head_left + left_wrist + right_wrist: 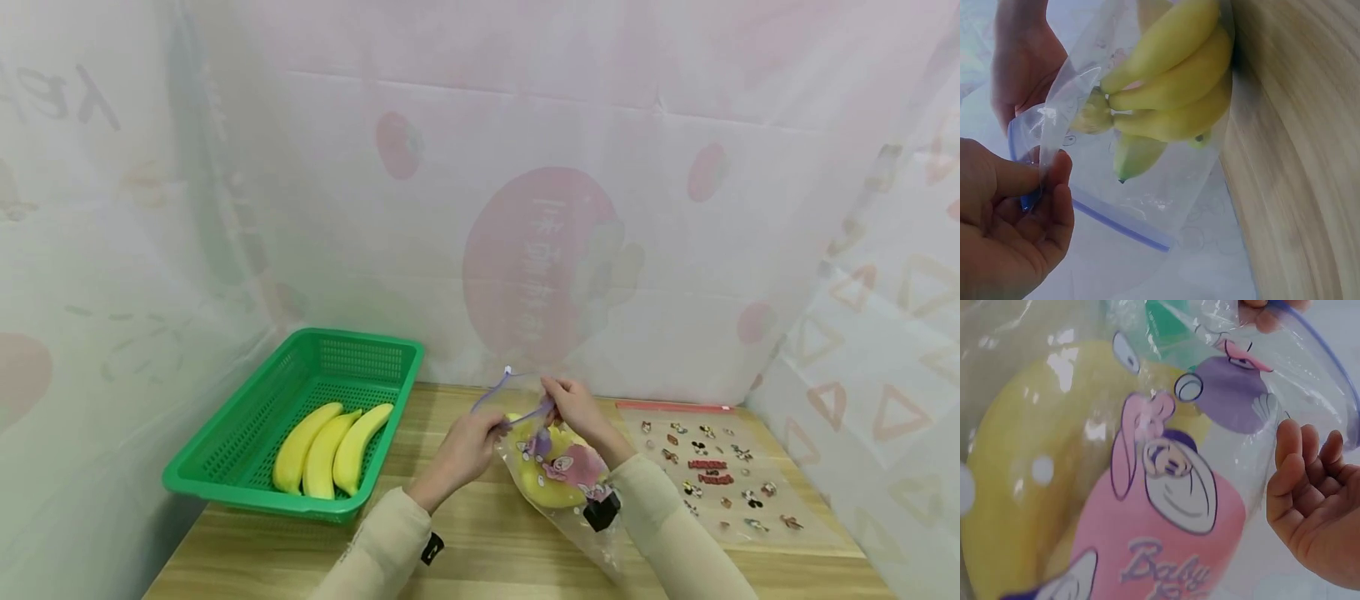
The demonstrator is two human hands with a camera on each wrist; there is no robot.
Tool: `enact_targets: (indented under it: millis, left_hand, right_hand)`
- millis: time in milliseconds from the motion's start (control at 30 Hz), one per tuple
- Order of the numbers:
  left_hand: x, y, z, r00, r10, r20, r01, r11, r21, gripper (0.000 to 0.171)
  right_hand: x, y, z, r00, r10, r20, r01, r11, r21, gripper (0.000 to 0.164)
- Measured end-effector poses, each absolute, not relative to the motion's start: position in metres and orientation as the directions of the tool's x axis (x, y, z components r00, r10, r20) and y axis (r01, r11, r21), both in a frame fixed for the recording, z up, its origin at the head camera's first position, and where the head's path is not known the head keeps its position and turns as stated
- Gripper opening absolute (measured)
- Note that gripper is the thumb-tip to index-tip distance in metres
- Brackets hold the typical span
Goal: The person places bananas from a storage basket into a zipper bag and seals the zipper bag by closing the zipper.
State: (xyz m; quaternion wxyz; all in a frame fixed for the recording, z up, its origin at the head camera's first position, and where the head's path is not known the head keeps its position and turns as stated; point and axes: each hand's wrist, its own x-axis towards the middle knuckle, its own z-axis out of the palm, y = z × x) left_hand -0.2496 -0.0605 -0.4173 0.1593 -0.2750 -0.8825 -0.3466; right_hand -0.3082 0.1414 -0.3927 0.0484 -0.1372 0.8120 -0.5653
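A clear zip bag (576, 467) with a pink and purple cartoon print stands tilted on the table with a bunch of bananas (1172, 84) inside. Its purple-edged mouth gapes upward, a small white slider (507, 369) at the far end. My left hand (471, 446) pinches the near edge of the mouth between thumb and fingers, as the left wrist view also shows. On the other side my right hand (579, 410) grips the bag's edge by the zip strip, fingers curled in the right wrist view (1322, 506).
To the left stands a green plastic basket (180, 481) holding three yellow bananas (324, 454). A second zip bag (731, 521), with a red strip and small cartoon prints, lies flat at the right. Printed white sheeting (330, 208) rises behind the wooden table (480, 554) and on both sides.
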Motion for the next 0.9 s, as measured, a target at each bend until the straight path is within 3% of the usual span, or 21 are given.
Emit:
enact_targets:
  millis: [167,367,467,633,900]
  left_hand:
    - [-0.256,-0.067,-0.412,-0.786,0.402,0.469,0.608,0.640,0.470,0.017]
    - [-0.263,-0.078,-0.404,-0.733,0.462,0.498,0.668,0.625,0.403,0.019]
    - [-0.266,-0.080,-0.402,-0.690,0.483,0.539,0.707,0.608,0.361,0.020]
    - [-0.269,-0.080,-0.400,-0.627,0.502,0.595,0.755,0.580,0.306,0.021]
    - [-0.270,-0.085,-0.394,-0.647,0.493,0.581,0.742,0.582,0.332,0.022]
  right_hand:
    - [-0.321,0.146,-0.389,-0.969,-0.231,0.085,-0.167,0.364,-0.916,0.057]
    - [-0.343,0.155,-0.390,-0.980,-0.145,0.135,-0.190,0.493,-0.849,0.031]
    - [-0.351,0.158,-0.391,-0.975,-0.190,0.113,-0.198,0.525,-0.828,0.025]
    - [-0.363,0.159,-0.396,-0.947,-0.321,-0.010,-0.157,0.489,-0.858,0.046]
    - [-0.377,0.159,-0.409,-0.920,-0.381,-0.094,-0.083,0.424,-0.902,0.044]
